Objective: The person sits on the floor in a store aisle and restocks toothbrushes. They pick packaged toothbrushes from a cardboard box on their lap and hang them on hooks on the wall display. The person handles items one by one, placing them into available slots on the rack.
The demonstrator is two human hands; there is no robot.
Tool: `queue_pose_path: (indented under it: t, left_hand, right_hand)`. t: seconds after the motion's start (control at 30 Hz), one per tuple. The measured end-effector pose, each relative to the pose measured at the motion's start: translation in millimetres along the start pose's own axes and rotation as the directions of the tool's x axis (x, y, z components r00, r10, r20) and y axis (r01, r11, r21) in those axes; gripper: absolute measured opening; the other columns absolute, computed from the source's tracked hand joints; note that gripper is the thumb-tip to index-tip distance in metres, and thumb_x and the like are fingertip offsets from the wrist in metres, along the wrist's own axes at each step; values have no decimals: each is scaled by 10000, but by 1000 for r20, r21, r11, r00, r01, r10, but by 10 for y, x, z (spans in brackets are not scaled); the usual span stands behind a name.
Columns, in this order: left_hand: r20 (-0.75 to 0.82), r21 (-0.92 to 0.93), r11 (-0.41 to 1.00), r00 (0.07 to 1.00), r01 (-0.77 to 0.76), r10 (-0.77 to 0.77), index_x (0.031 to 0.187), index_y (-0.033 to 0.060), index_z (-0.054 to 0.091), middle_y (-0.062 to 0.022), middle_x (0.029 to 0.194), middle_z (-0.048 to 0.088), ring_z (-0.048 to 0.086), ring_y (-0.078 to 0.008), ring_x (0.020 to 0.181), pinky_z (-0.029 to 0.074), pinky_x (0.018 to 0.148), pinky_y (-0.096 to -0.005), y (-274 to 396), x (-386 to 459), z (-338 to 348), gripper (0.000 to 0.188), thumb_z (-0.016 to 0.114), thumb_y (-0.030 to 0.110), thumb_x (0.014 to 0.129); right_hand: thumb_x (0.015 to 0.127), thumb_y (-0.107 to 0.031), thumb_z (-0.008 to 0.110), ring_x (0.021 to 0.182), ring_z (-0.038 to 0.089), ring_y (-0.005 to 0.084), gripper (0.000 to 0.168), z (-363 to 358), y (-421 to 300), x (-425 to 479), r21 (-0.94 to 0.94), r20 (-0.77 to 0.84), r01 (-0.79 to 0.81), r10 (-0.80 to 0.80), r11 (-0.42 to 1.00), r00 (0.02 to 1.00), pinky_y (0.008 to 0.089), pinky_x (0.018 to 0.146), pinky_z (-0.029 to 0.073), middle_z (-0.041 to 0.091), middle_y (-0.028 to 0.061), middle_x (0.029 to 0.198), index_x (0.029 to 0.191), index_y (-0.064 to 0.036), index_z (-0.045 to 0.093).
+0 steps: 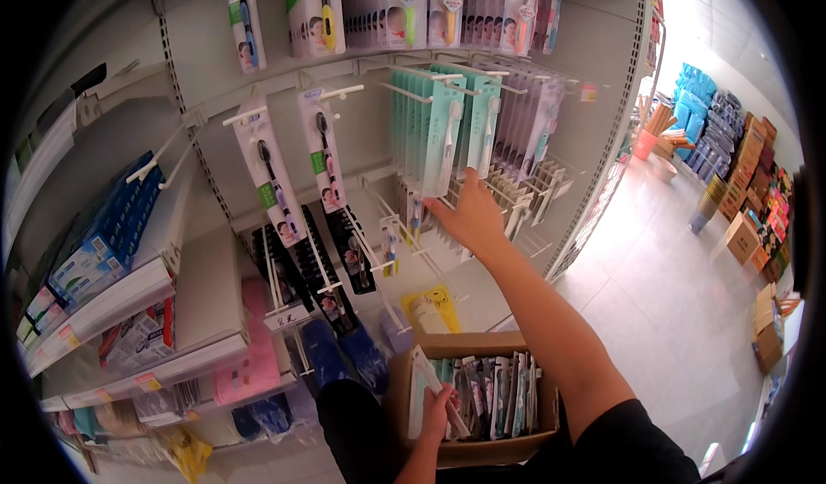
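My right hand (474,216) reaches up to the hanging mint-green toothbrush packs (445,135). Its thumb and forefinger are spread at the packs' lower edges; whether they touch is hard to tell. A second stack of mint-green packs (484,122) hangs on the hook just to the right. Low in front of me, my left hand (439,413) grips a slim packaged toothbrush (424,371), tilted over the left side of a cardboard box (548,413). Inside that box, several packaged toothbrushes (497,393) stand upright in a row.
Other toothbrush packs (274,181) hang on hooks to the left. Bare hook rods (400,226) jut out below. Blue slippers (326,352) hang near the box. Toothpaste boxes (110,245) lie on the left shelf (206,284). Along the right aisle floor (632,316) stand stacked cartons (742,239).
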State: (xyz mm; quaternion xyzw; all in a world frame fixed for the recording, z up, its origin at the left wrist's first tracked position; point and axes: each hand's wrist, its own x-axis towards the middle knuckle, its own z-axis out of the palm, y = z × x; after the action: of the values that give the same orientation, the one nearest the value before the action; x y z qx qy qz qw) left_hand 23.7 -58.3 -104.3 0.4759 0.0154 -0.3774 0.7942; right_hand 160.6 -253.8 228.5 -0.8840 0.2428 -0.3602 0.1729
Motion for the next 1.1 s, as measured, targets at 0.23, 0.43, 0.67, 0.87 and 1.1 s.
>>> queue_pose_path:
  t: [0.23,0.43,0.67,0.87,1.1]
  left_hand:
    - [89,-362,927,993,99,-71,1493,108,240,-136,976,614,616,-216,748,525,644,-341,7,-3,36,603,482,215,952]
    - [191,-512,848,980,139,-45,1452,22,354,-130,1089,580,585,-257,895,475,852,-380,379,-234,106,648,427,321,881]
    - [239,-380,920,971,93,1,1446,-6,342,-132,1105,574,587,-259,919,480,854,-392,146,-117,79,639,405,326,904]
    - [231,3,999,972,39,-38,1416,6,379,-136,1240,565,584,-231,1055,482,929,-380,28,-121,31,543,340,359,1006]
    - [264,-8,992,956,-130,127,1424,65,394,-89,1308,527,540,-199,1116,442,931,-357,-70,-10,5,656,382,553,986]
  right_hand:
    - [868,-134,674,958,630,223,423,-68,460,-1442,376,-91,15,21,927,996,359,839,493,629,143,1027,1226,-2,491]
    - [882,-126,665,937,609,175,415,220,968,-3303,393,384,-474,327,788,863,319,770,520,619,117,1030,1231,7,482]
    - [782,-272,784,1043,597,253,721,-3,977,-4097,384,639,-698,371,605,674,351,864,492,577,213,1173,1304,65,419]
    - [699,-280,827,1076,605,349,769,-66,1030,-3743,330,637,-511,212,794,741,386,904,486,587,254,1187,1283,49,451]
    - [734,-170,795,984,629,273,680,-8,1135,-3548,313,395,-545,416,778,819,354,793,520,600,215,1104,1268,37,428]
